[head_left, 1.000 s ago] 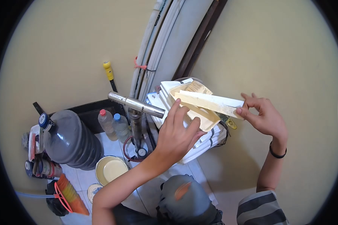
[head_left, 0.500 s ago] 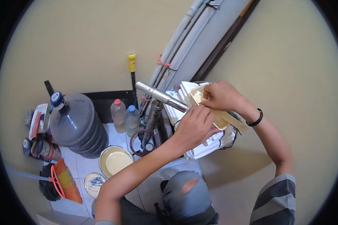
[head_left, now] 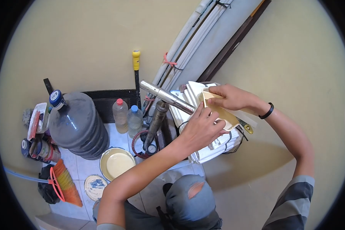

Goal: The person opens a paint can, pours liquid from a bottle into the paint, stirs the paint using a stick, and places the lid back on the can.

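A cream rectangular plastic tray (head_left: 227,119) is tilted between my two hands, above a stack of white bundled strips. My left hand (head_left: 204,128) grips its near left side, fingers bent over the rim. My right hand (head_left: 234,98), with a black band at the wrist, holds the far end with thumb and fingers at the rim. Pale residue coats the tray's inside. A flat tool with an olive-green handle (head_left: 247,126) shows beside the tray's right end; its other end is partly hidden.
Under the tray lie the white bundled strips (head_left: 203,156). A metal pump handle (head_left: 166,96) stands just left of my left hand. Further left are two small bottles (head_left: 120,115), a large water jug (head_left: 78,124), an open cream paint bucket (head_left: 119,164) and a broom (head_left: 68,184).
My right hand has moved from inside the tray to its far rim. The tray has tilted, and the olive-green handle beside it now shows clearly.
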`<state>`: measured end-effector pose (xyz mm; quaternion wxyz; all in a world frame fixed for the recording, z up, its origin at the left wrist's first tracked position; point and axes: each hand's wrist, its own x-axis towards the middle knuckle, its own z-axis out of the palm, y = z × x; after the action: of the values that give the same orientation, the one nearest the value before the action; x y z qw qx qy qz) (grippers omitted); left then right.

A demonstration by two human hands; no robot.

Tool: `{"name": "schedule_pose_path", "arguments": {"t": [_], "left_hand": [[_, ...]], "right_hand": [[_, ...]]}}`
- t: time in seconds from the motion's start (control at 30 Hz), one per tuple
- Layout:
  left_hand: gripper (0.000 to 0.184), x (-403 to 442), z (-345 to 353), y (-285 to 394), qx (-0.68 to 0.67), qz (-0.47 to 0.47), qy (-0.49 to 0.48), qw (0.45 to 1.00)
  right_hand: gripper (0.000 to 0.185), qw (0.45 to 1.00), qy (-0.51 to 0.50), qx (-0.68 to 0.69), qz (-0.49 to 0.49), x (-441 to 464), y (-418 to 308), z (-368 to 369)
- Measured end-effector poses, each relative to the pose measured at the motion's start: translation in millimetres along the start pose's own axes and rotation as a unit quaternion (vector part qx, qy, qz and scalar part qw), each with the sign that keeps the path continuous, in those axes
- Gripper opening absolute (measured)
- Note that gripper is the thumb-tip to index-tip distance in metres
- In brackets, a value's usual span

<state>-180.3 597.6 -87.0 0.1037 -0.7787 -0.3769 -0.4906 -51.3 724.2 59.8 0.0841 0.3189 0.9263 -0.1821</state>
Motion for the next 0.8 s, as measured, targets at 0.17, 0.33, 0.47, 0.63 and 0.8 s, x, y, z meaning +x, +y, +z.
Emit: {"name": "schedule_pose_path", "arguments": {"t": [0.17, 0.33, 0.47, 0.63, 0.8], "left_hand": [[0.028, 3, 2, 3, -0.006, -0.017, 0.026, 1.0], [0.025, 7, 5, 3, 0.002, -0.028, 0.024, 0.999], [0.025, 8, 4, 4, 0.008, -0.035, 0.014, 0.999], [0.023, 8, 3, 3, -0.001, -0.043, 0.026, 0.999], [0.022, 9, 2, 3, -0.012, -0.05, 0.025, 0.998]], "right_hand": [[0.037, 0.999, -0.025, 0.022, -0.001, 0, 7, -6], [0.036, 0.998, -0.05, -0.044, -0.002, 0, -3, -25], [0.033, 0.997, -0.041, -0.059, -0.01, 1, -10, -28], [0.035, 0.998, -0.045, -0.033, -0.035, 7, -5, -27], [0.037, 0.997, -0.049, -0.029, -0.051, 11, 1, -27]]}}
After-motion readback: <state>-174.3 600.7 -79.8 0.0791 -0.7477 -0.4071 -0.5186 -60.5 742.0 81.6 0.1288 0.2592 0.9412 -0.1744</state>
